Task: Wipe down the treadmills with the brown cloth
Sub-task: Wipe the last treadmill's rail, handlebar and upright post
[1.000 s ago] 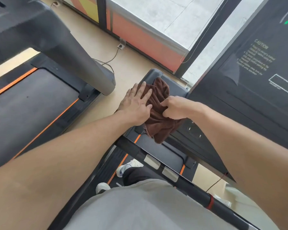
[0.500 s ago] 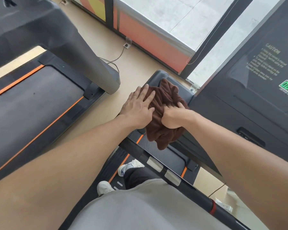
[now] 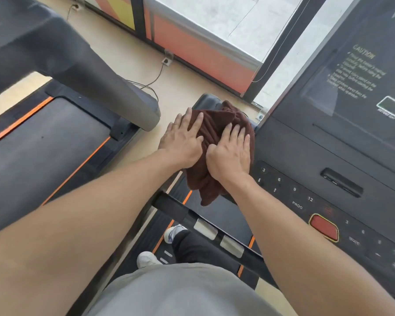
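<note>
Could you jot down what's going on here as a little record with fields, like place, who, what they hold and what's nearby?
place: gym floor with treadmills by a window
cloth: brown cloth, bunched on the left edge of the treadmill console
left hand: flat, fingers straight, pressing the cloth
right hand: flat, fingers spread, pressing the cloth
nearby: red button on the console; second treadmill to the left
feet: white shoes on the belt
</note>
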A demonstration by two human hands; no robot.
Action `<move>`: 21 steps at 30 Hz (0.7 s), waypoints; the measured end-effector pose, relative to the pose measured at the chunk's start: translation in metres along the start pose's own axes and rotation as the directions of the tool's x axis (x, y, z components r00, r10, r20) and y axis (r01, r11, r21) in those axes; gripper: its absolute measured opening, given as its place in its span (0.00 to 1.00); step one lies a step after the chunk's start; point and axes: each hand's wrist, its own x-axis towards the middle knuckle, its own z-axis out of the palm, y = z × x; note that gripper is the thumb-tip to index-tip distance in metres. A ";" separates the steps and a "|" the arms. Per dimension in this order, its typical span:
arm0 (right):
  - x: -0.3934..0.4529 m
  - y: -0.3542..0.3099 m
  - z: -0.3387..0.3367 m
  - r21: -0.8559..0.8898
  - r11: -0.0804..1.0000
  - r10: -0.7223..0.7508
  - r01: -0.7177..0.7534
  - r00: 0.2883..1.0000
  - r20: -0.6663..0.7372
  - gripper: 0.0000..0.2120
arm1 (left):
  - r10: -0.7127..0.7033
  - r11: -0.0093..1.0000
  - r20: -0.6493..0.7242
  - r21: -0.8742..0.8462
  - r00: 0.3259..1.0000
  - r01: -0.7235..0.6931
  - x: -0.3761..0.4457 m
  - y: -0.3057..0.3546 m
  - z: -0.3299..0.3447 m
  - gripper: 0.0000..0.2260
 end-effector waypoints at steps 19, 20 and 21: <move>0.158 0.005 -0.030 0.174 0.984 0.041 -0.035 0.999 -0.026 0.28 | -0.253 0.890 0.117 -0.362 0.961 0.278 0.119 0.020 -0.035 0.26; 0.165 0.005 -0.031 0.182 0.983 0.042 -0.038 0.999 -0.015 0.28 | -0.248 0.889 0.132 -0.363 0.960 0.280 0.125 0.020 -0.038 0.26; 0.172 0.004 -0.031 0.196 0.980 0.040 -0.040 0.999 0.004 0.27 | -0.242 0.890 0.150 -0.359 0.959 0.281 0.131 0.019 -0.041 0.26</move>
